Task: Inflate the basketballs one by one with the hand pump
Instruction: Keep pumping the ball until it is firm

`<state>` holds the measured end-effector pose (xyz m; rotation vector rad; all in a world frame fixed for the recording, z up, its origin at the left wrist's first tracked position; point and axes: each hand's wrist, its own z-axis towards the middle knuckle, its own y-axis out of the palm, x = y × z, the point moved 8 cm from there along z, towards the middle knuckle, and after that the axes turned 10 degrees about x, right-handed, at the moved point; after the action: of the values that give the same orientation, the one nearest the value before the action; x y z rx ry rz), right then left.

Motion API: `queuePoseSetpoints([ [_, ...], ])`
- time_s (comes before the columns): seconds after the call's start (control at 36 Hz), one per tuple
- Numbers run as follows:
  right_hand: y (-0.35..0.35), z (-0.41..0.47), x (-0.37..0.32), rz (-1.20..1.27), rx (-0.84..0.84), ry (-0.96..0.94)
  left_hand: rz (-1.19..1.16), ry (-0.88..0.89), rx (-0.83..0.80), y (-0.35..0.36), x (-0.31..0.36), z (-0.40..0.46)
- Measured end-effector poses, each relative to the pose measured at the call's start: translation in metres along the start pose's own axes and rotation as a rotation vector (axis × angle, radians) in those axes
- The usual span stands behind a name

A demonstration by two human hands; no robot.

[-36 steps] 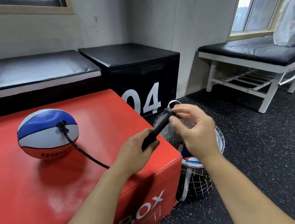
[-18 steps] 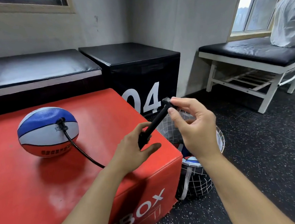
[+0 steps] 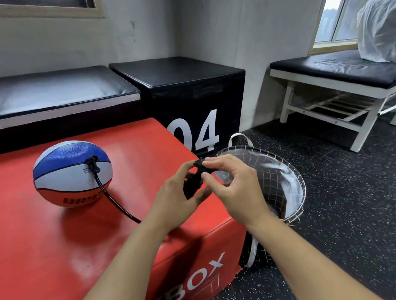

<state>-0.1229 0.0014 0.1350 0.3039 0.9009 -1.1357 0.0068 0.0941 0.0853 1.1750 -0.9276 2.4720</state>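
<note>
- Red plyo box [image 3: 55, 252] fills the 9 o'clock half of the view; black box marked "04" [image 3: 192, 88] is behind it at 12, with a black padded bench [image 3: 345, 69] at 2 o'clock.
- Mesh ball bag [image 3: 276, 178] is on the floor against the red box's corner, just right of centre. Its mouth is open; what's inside can't be seen past the hands.
- Basketball [image 3: 71, 174], blue/white/orange, sits on the red box at 10 o'clock. The panels look slightly soft, so I'd judge it not fully up yet.
- Black hose [image 3: 114, 201] is plugged into the ball's valve and runs down toward 5 o'clock until the left forearm hides it.
- Left hand [image 3: 173, 202], at centre, has fingers curled round the hand pump [image 3: 192, 183] barrel.
- Right hand [image 3: 236, 190] is touching the left, pinching the pump handle between thumb and fingers at the top end.
- Change: half a second ago the handle was drawn out and the hands were clearly apart. Now the shaft is fully in and the hands have closed together, so one push stroke has just finished.
- Ball and hose haven't shifted across the frames.
- Meaning: air is going into the first ball and the needle seat is holding. Expect more pull/push cycles before this ball is done, then the next one comes from the bag.
</note>
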Motion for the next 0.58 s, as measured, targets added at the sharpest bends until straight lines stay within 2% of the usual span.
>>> queuePoseSetpoints([
  [0.28, -0.001, 0.001, 0.000, 0.014, -0.021, -0.017, -0.016, -0.021, 0.002, 0.006, -0.002, 0.000],
  [0.47, -0.057, 0.027, -0.012, 0.159, 0.266, -0.015, 0.012, -0.035, -0.070, 0.024, 0.005, 0.000],
  [0.58, -0.088, 0.032, -0.012, 0.177, 0.368, 0.004, 0.028, -0.017, -0.131, 0.031, 0.010, -0.002],
])
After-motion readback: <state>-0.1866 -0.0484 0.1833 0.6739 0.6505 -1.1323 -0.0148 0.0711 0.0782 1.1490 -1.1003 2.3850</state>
